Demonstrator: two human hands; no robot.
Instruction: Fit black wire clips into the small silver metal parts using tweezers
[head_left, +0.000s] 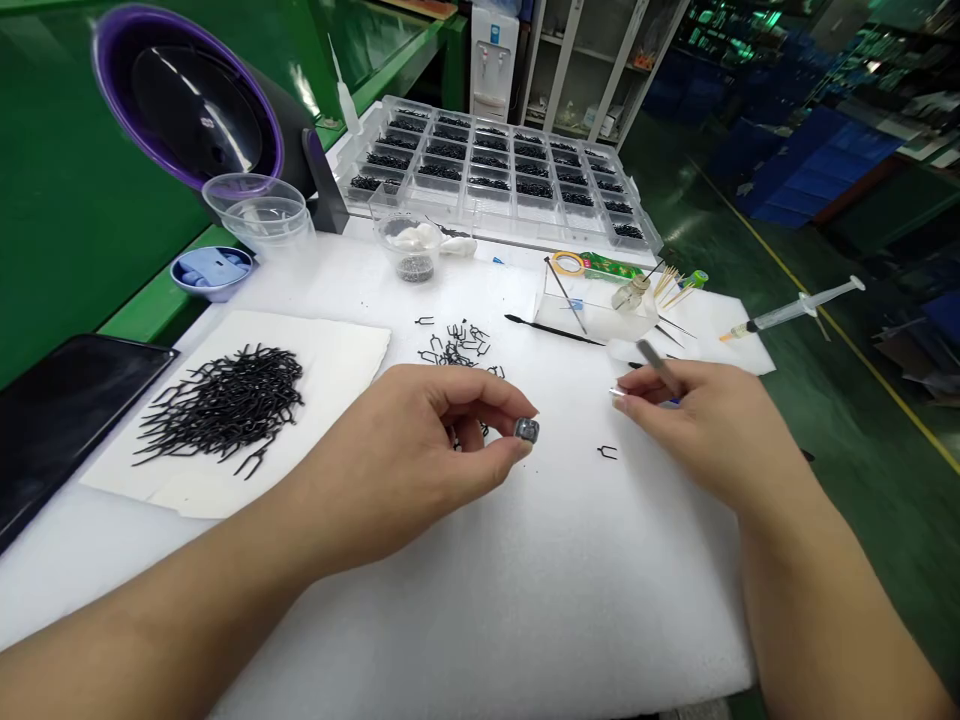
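Between thumb and fingertips, my left hand pinches a small dark grey block with a shiny surface. My right hand is closed round a slim grey metal tool, its upper end standing out above the fingers. Something small and silvery shows at the right fingertips; I cannot tell whether it is the tool's tip. One black fork-shaped piece lies on the white table between the hands. Behind the left hand is a loose group of similar black forked pieces, partly hidden by it.
White paper at left bears a heap of black forked pieces. A compartment tray stands behind, near a purple-rimmed device. Clear cups, a cup with white balls, a black stick and a syringe lie around.
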